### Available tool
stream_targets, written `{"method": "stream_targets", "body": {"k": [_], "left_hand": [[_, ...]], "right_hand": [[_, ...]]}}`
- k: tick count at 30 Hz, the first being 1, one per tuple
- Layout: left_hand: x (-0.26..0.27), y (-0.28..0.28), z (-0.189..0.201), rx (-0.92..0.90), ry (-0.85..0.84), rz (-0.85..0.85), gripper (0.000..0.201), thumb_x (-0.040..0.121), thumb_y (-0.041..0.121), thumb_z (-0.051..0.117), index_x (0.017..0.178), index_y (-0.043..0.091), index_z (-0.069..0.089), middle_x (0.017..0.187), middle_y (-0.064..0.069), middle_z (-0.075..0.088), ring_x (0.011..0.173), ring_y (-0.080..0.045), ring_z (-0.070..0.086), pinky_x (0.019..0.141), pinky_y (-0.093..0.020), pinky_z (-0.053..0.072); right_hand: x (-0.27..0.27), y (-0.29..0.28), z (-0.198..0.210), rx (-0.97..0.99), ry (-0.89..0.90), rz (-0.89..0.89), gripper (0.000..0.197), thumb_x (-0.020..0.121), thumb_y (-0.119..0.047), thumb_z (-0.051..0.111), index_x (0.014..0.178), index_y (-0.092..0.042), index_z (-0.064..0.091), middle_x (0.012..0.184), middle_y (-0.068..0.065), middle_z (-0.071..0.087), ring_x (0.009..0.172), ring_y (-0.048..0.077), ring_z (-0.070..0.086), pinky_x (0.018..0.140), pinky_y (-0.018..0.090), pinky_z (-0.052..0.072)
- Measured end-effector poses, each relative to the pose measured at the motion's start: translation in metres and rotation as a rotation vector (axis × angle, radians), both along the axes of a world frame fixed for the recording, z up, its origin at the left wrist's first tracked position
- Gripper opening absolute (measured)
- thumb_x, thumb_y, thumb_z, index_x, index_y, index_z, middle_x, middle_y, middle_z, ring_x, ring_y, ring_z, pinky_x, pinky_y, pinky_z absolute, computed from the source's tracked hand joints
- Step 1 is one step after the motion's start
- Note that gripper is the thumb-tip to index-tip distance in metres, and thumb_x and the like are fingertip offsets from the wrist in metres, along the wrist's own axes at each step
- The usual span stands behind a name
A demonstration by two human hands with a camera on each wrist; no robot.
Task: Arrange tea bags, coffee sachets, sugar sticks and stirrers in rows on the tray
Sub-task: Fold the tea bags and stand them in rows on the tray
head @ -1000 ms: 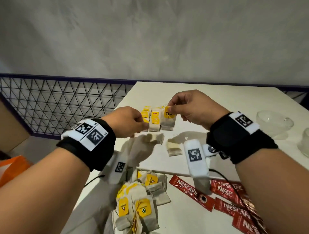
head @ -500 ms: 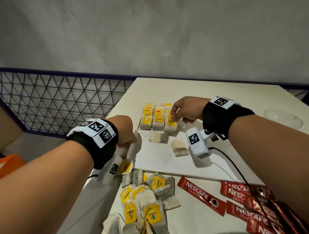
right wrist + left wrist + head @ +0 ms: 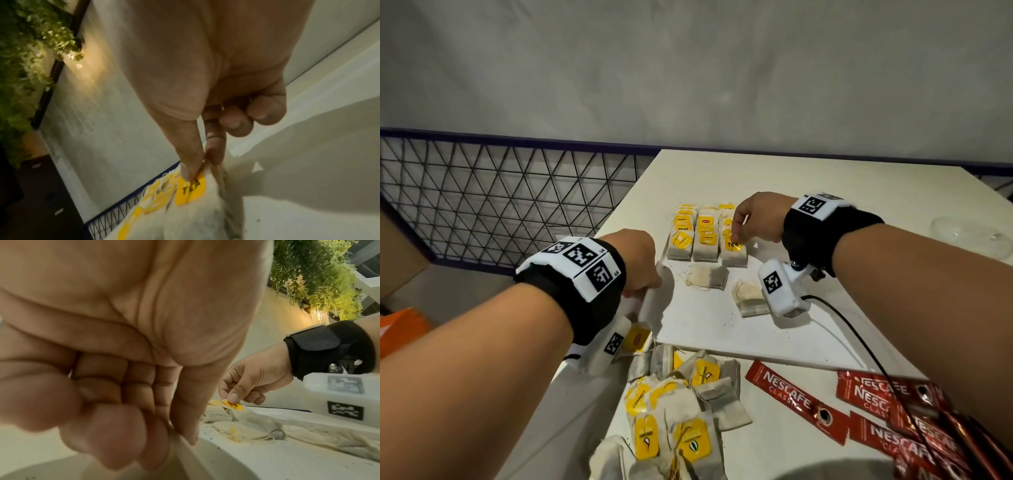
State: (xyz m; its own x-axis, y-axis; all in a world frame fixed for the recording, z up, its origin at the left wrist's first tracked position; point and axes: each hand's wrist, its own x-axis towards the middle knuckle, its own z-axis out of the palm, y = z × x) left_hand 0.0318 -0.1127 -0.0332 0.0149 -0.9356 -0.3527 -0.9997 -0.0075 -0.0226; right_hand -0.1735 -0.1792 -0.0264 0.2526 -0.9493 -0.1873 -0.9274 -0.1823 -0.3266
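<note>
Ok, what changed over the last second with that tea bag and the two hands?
The right hand carried the tea bag with the TEA tag from mid-air down onto the tray, setting it at the near end of the right-hand row; thumb and forefinger still pinch its tag. The left hand dropped from beside it to grip the tray's left edge. The two loose bags on the tray and the sachets stayed put.
</note>
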Motion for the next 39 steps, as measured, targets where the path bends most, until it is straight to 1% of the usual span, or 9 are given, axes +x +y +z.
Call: {"method": "stream_targets", "body": {"k": [3, 7, 13, 18, 21, 28, 33, 35, 39], "left_hand": [[0.000, 0.000, -0.001, -0.014, -0.015, -0.001, 0.032, 0.089, 0.037, 0.062, 0.069, 0.015, 0.071, 0.053, 0.004, 0.061, 0.050, -0.010, 0.055, 0.053, -0.021, 0.043], [-0.001, 0.002, 0.005, -0.093, -0.055, -0.043, 0.029, 0.089, 0.039, 0.062, 0.081, 0.012, 0.071, 0.073, 0.000, 0.067, 0.067, -0.017, 0.058, 0.058, -0.024, 0.044], [-0.033, 0.004, 0.022, -0.232, -0.062, -0.250, 0.029, 0.091, 0.038, 0.062, 0.102, 0.012, 0.069, 0.101, -0.004, 0.066, 0.088, -0.022, 0.055, 0.067, -0.027, 0.039], [-0.055, 0.000, 0.013, -0.177, -0.086, -0.360, 0.032, 0.093, 0.034, 0.059, 0.113, 0.011, 0.067, 0.114, -0.005, 0.066, 0.106, -0.024, 0.060, 0.076, -0.027, 0.042], [-0.061, 0.000, 0.013, -0.180, -0.084, -0.373, 0.033, 0.096, 0.033, 0.055, 0.116, 0.010, 0.066, 0.118, -0.006, 0.064, 0.109, -0.025, 0.059, 0.075, -0.026, 0.039], [-0.061, 0.000, 0.005, -0.082, -0.115, -0.331, 0.033, 0.088, 0.032, 0.066, 0.113, 0.011, 0.068, 0.112, -0.007, 0.066, 0.105, -0.026, 0.061, 0.075, -0.030, 0.047], [-0.067, 0.003, 0.007, -0.065, -0.113, -0.342, 0.017, 0.087, 0.025, 0.066, 0.078, 0.012, 0.062, 0.085, -0.005, 0.060, 0.093, -0.028, 0.062, 0.074, -0.032, 0.049], [-0.069, 0.007, 0.007, -0.084, -0.140, -0.362, 0.032, 0.091, 0.022, 0.061, 0.062, 0.015, 0.048, 0.072, -0.002, 0.052, 0.084, -0.027, 0.056, 0.070, -0.030, 0.045], [-0.067, 0.008, 0.010, -0.087, -0.126, -0.364, 0.030, 0.090, 0.027, 0.058, 0.064, 0.013, 0.051, 0.069, -0.003, 0.051, 0.079, -0.027, 0.053, 0.069, -0.032, 0.047]], "right_hand": [[0.001, 0.000, 0.001, -0.086, 0.105, 0.020, 0.029, 0.084, -0.036, 0.072, 0.100, -0.012, 0.068, 0.099, 0.002, 0.066, 0.090, 0.020, 0.057, 0.071, 0.026, 0.040], [-0.013, 0.013, 0.011, -0.112, 0.036, 0.073, 0.019, 0.081, -0.034, 0.074, 0.086, -0.017, 0.068, 0.080, -0.004, 0.062, 0.075, 0.014, 0.052, 0.058, 0.024, 0.038], [-0.016, 0.047, 0.003, 0.112, 0.219, 0.210, 0.018, 0.074, -0.043, 0.075, 0.081, -0.027, 0.072, 0.060, -0.015, 0.064, 0.058, 0.009, 0.056, 0.061, 0.022, 0.045], [-0.012, 0.050, -0.005, 0.049, 0.337, 0.231, 0.029, 0.076, -0.046, 0.075, 0.095, -0.026, 0.066, 0.092, -0.008, 0.066, 0.082, 0.013, 0.057, 0.069, 0.025, 0.043], [-0.014, 0.052, -0.005, 0.082, 0.341, 0.238, 0.020, 0.079, -0.037, 0.074, 0.088, -0.022, 0.064, 0.089, -0.005, 0.062, 0.082, 0.015, 0.055, 0.064, 0.024, 0.040], [-0.014, 0.056, -0.005, 0.094, 0.255, 0.213, 0.018, 0.080, -0.027, 0.071, 0.094, -0.017, 0.066, 0.094, -0.003, 0.069, 0.078, 0.016, 0.058, 0.060, 0.024, 0.041], [-0.013, 0.056, 0.000, 0.043, 0.238, 0.201, 0.022, 0.080, -0.039, 0.071, 0.086, -0.022, 0.060, 0.085, -0.006, 0.061, 0.077, 0.014, 0.054, 0.059, 0.025, 0.039], [-0.013, 0.056, 0.006, 0.025, 0.238, 0.214, 0.022, 0.083, -0.043, 0.068, 0.082, -0.023, 0.057, 0.080, -0.008, 0.057, 0.071, 0.010, 0.050, 0.058, 0.024, 0.037], [-0.010, 0.058, 0.018, -0.064, 0.152, 0.256, 0.019, 0.084, -0.037, 0.068, 0.078, -0.023, 0.058, 0.078, -0.008, 0.057, 0.076, 0.014, 0.051, 0.060, 0.024, 0.038]]}}
